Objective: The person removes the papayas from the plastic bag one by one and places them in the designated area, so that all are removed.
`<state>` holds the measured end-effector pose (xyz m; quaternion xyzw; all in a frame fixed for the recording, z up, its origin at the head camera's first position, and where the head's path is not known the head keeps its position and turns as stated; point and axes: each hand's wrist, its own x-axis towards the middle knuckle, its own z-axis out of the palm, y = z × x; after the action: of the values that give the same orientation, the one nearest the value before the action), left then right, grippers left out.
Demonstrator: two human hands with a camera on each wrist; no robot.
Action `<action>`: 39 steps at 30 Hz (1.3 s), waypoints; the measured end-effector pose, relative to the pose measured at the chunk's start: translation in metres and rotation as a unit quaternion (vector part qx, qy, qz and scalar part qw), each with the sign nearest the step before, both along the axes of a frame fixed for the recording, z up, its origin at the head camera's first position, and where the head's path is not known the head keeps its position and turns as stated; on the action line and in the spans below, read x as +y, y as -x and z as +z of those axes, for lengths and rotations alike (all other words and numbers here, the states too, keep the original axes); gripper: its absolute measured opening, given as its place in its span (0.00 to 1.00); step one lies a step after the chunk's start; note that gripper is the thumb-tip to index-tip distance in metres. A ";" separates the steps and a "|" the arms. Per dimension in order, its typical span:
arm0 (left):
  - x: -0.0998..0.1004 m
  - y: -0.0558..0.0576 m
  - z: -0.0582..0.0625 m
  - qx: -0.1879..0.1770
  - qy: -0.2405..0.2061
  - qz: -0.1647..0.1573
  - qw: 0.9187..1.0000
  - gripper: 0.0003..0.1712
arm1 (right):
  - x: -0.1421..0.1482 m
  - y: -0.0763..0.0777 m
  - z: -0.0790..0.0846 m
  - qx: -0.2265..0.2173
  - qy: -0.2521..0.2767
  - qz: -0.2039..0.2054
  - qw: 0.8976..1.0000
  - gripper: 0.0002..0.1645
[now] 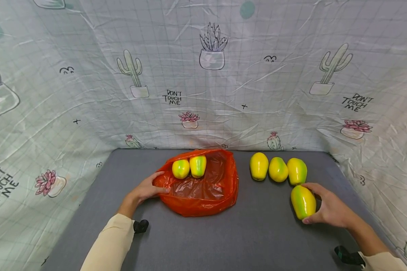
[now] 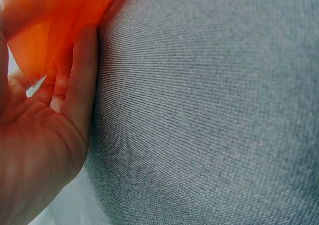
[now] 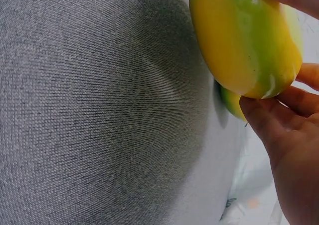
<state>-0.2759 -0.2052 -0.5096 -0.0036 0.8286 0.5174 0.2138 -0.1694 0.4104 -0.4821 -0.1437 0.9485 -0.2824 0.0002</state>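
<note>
An orange-red plastic bag [image 1: 203, 206] lies with its mouth spread wide. Two yellow-green mangoes [image 1: 198, 166] rest inside it at the back left. My left hand [image 1: 149, 188] holds the bag's left rim between thumb and fingers; in the left wrist view the thin plastic [image 2: 55, 35] partly covers the fingers. On the right, my right hand [image 1: 332, 205] grips a glossy yellow-green mango [image 1: 303, 202], its thumb on the near end and fingers at the far end. The right wrist view has this mango [image 3: 244, 40] up close, with part of another mango [image 3: 232, 105] behind it.
Three more mangoes, including a left one [image 1: 259, 166], a middle one [image 1: 278, 169] and a right one [image 1: 297, 171], stand in a row behind the right hand. Everything is on a grey cloth-covered table [image 1: 251, 233]. A printed cactus curtain [image 1: 224, 94] encloses the back and sides.
</note>
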 end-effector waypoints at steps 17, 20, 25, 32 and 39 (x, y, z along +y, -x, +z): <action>-0.001 0.000 0.004 0.013 -0.001 -0.011 1.000 0.57 | 0.003 0.004 -0.005 -0.015 -0.008 -0.021 1.000 0.66; -0.001 0.000 0.005 0.014 0.000 -0.014 1.000 0.57 | 0.004 0.004 -0.006 -0.016 -0.004 -0.025 1.000 0.65; -0.001 0.001 0.004 0.004 0.002 -0.013 1.000 0.56 | 0.007 0.005 -0.011 -0.025 -0.006 -0.023 0.999 0.64; -0.001 0.003 0.002 0.003 0.002 -0.012 1.000 0.56 | 0.005 0.004 -0.012 -0.015 -0.006 0.000 1.000 0.65; -0.001 0.001 0.002 0.005 0.003 -0.013 1.000 0.56 | 0.005 -0.003 -0.015 0.023 0.011 0.037 0.999 0.68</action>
<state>-0.2771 -0.2058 -0.5076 0.0092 0.8311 0.5124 0.2159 -0.1663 0.4156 -0.4968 -0.1848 0.9392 -0.2890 -0.0129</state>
